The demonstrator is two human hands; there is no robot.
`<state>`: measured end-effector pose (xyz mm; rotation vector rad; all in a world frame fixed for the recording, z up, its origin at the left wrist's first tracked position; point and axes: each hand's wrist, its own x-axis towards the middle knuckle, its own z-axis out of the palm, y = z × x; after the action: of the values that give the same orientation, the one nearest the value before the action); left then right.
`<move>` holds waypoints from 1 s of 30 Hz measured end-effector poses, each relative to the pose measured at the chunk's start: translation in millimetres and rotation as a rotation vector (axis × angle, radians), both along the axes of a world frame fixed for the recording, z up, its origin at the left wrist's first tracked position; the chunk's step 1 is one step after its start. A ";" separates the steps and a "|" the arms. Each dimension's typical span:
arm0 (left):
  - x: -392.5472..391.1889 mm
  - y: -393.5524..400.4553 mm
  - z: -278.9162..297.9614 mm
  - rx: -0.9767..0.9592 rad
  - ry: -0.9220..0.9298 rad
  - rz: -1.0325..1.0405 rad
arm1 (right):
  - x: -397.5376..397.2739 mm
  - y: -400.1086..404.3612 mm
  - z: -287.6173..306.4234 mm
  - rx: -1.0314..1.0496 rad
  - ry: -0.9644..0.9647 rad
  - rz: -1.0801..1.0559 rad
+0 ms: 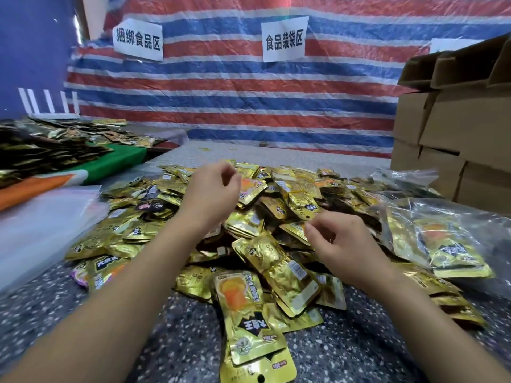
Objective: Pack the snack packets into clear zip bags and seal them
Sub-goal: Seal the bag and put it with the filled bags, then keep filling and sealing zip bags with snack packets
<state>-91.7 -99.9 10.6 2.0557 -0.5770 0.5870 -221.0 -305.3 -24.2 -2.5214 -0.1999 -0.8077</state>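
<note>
Now: both hands' fingers loosely curled, holding nothing; zip bag (442, 244) w/ gold packets, right.

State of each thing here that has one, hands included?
left hand: loosely curled, holding nothing
right hand: loosely curled over the pile, holding nothing
snack packets: loose heap on the table
filled zip bag: holds packets, seal cannot be told
empty zip bags: stacked flat
cardboard boxes: stacked, top ones open

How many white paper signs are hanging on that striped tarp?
3: one sign at left, one in the middle, and a third at right, mostly hidden behind the cardboard boxes. More may be hidden.
</note>
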 end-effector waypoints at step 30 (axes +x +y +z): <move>95.5 158.4 -32.6 0.428 0.153 0.873 | -0.8 24.7 -10.7 -0.013 0.054 0.176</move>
<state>3.8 58.5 -22.0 2.7103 0.3658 0.8301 -221.9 -280.6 -34.8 -2.4924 -0.4036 -0.6692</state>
